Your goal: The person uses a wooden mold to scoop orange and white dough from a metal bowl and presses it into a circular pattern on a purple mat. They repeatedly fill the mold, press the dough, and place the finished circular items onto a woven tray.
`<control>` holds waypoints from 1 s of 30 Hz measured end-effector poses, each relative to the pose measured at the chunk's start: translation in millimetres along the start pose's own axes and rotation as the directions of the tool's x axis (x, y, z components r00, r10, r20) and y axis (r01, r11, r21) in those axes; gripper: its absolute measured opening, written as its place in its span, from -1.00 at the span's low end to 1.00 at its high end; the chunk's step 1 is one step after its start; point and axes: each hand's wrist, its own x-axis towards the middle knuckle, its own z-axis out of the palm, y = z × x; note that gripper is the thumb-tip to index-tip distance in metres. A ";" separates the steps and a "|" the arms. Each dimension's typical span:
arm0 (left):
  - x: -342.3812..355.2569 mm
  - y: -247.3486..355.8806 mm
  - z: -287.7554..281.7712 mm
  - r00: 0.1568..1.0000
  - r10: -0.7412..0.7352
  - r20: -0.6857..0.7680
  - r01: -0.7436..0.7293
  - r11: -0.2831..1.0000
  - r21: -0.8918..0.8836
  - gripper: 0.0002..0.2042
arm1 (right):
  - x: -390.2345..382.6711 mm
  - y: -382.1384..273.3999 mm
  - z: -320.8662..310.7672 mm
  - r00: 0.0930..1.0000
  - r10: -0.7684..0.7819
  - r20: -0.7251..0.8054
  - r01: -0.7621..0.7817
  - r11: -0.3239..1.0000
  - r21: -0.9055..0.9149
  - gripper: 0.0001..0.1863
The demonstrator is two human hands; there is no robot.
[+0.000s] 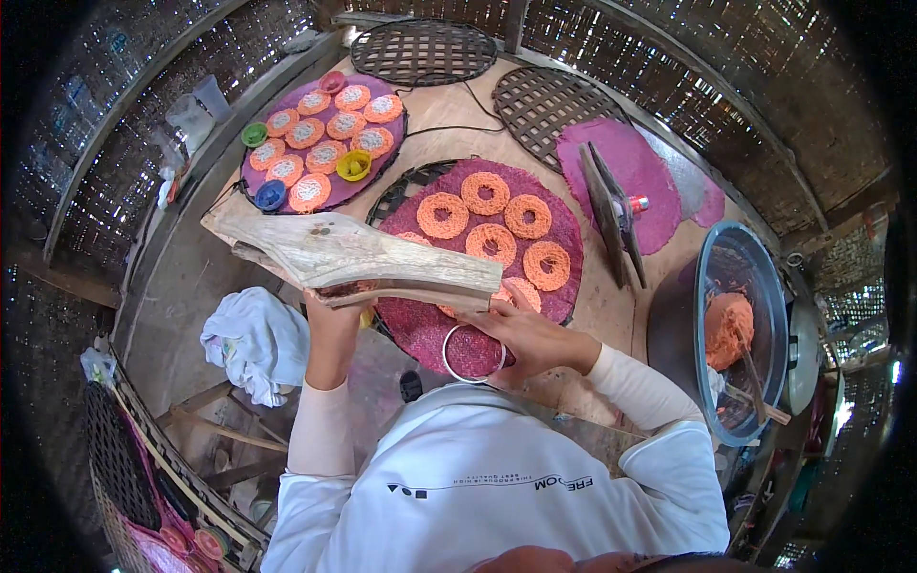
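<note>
A pale wooden press (353, 253) with two long arms lies across the view above the cloth. My left hand (331, 320) is closed round its underside, with the fingers partly hidden by the wood. Below the press's right end, my right hand (535, 336) curves round a thin white ring (445, 355), and its fingers seem closed on the rim. The ring is over the near part of a round tray with purple cloth (413, 329). Several orange rings of fine strands (442, 216) lie on that cloth, some partly covered by the press and my right hand.
A second purple-covered tray (315, 97) holds orange rounds with pale centres and small coloured bowls. Woven racks (423, 53) lie behind. On the right are another wooden tool (611, 215) and a large tub (702, 277) with orange dough (729, 329). A white cloth (253, 339) is bundled left.
</note>
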 end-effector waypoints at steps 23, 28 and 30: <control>50.0 37.1 68.5 0.764 0.327 0.556 0.388 0.456 -0.801 -0.57 | -61.8 -35.9 -69.7 0.846 0.392 0.361 -0.523 0.481 0.704 -0.40; 35.5 -0.3 54.9 0.807 0.093 0.583 0.502 0.411 -0.761 -0.68 | -52.1 -21.5 -50.5 0.737 0.500 0.454 -0.669 0.449 0.592 -0.27; 33.3 -9.0 48.4 0.808 0.089 0.583 0.495 0.434 -0.753 -0.69 | -48.4 -18.7 -43.2 0.717 0.556 0.420 -0.693 0.502 0.518 -0.24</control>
